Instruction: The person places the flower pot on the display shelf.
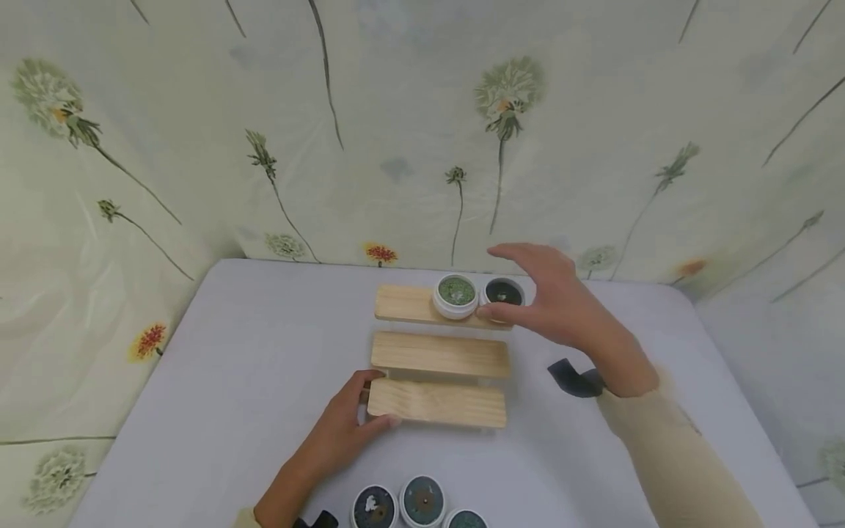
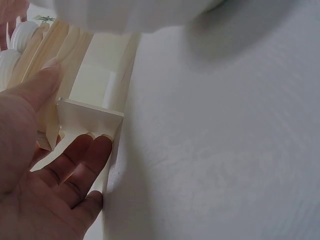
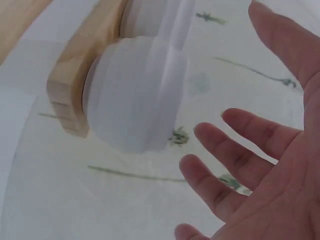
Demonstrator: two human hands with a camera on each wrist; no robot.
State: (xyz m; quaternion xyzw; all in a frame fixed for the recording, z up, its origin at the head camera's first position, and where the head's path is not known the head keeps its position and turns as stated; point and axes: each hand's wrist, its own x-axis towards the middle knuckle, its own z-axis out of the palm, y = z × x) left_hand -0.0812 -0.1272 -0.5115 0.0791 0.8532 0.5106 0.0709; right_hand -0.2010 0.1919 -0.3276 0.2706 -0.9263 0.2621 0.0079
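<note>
A three-step wooden stand [image 1: 441, 355] stands on the white table. On its highest step are two white jars: one with a green lid [image 1: 456, 291] and, to its right, one with a dark lid [image 1: 505, 291]. My right hand [image 1: 561, 301] is beside the dark-lidded jar, fingers and thumb spread; in the right wrist view it is apart from the white jar [image 3: 137, 97]. My left hand [image 1: 339, 422] grips the left end of the lowest step, thumb on the front edge and fingers at the side panel [image 2: 90, 117].
Several more round jars [image 1: 423, 501] with dark tops stand close together at the near edge of the head view. Behind the table [image 1: 264, 330] hangs a flower-patterned cloth [image 1: 409, 125]. A blurred white shape [image 2: 130, 12] covers the top of the left wrist view.
</note>
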